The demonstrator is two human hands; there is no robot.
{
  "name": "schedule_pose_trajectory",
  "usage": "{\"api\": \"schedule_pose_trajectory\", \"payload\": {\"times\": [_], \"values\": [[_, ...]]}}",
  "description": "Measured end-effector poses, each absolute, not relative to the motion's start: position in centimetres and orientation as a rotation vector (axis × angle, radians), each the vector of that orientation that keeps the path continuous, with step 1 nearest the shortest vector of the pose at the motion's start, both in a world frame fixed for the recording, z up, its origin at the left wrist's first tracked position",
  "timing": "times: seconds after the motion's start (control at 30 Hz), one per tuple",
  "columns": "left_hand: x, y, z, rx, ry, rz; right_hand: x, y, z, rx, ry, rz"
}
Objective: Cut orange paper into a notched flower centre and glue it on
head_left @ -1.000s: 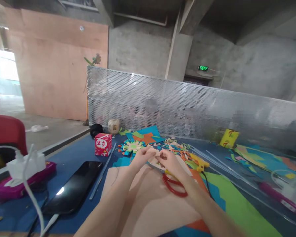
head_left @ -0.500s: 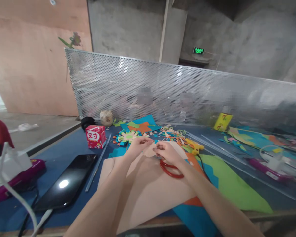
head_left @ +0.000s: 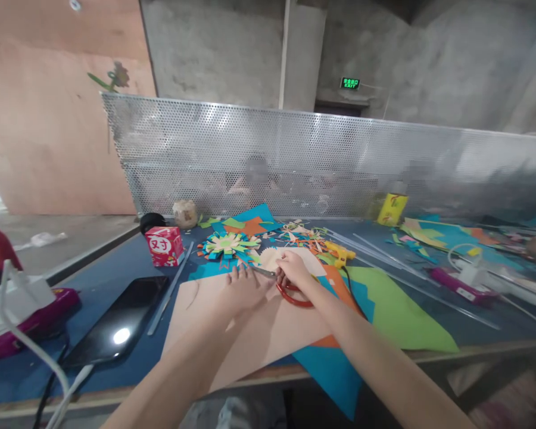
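My left hand (head_left: pixel 240 293) lies flat on a large sheet of pale pink paper (head_left: pixel 254 339), fingers apart and holding nothing. My right hand (head_left: pixel 292 269) is closed around the middle of a pair of red-handled scissors (head_left: pixel 300 302), whose blades point left toward my left fingertips. Just beyond the hands rests a small pale paper piece with a scalloped edge (head_left: pixel 270 255), partly hidden by my right hand. A layered paper flower (head_left: pixel 227 243) in blue, cream and green sits farther off to the left.
A yellow glue gun (head_left: pixel 340 253) lies right of the hands, near green paper (head_left: pixel 397 310). Paper scraps (head_left: pixel 304 235) lie behind. On the left are a phone (head_left: pixel 120 319) and a red box (head_left: pixel 164 245). A perforated metal screen (head_left: pixel 232 155) stands at the back.
Both hands have let go of the scalloped paper piece, which now lies down. My left hand has come down flat on the pink sheet, and my right hand has taken hold of the scissors.
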State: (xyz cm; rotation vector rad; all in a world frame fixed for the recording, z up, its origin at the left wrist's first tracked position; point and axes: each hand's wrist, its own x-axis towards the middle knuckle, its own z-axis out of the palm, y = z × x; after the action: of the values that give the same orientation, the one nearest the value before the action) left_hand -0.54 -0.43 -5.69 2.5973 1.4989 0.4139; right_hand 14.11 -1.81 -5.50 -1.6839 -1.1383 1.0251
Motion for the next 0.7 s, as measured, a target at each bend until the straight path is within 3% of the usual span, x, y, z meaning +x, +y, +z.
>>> {"api": "schedule_pose_trajectory", "payload": {"times": [0.1, 0.2, 0.33, 0.47, 0.53, 0.63, 0.7], "values": [[-0.8, -4.3, -4.9, 2.631, 1.358, 0.168, 14.2, -1.8, -5.6, -1.668, -1.130, 1.038], [-1.9, -8.9, -3.0, 2.680, 0.648, 0.065, 14.3, -1.8, -5.6, -1.634, -1.159, 1.036], [-2.7, -13.2, -1.3, 2.107, -0.189, -0.223, 14.5, -1.9, -5.5, -1.568, -1.231, 1.020], [-1.9, -11.8, -1.2, 1.932, 0.232, 0.046, 14.7, -2.3, -5.0, -1.530, -1.320, 0.987], [-1.6, -8.9, -1.4, 2.020, 0.525, 0.387, 14.6, -2.7, -4.6, -1.507, -1.377, 0.955], [-1.6, -3.8, -1.9, 2.190, 0.948, 1.194, 14.4, -3.2, -4.1, -1.442, -1.489, 0.879], [-1.5, -0.8, -2.4, 2.164, 1.044, 1.270, 14.2, -3.3, -4.0, -1.396, -1.563, 0.823]]}}
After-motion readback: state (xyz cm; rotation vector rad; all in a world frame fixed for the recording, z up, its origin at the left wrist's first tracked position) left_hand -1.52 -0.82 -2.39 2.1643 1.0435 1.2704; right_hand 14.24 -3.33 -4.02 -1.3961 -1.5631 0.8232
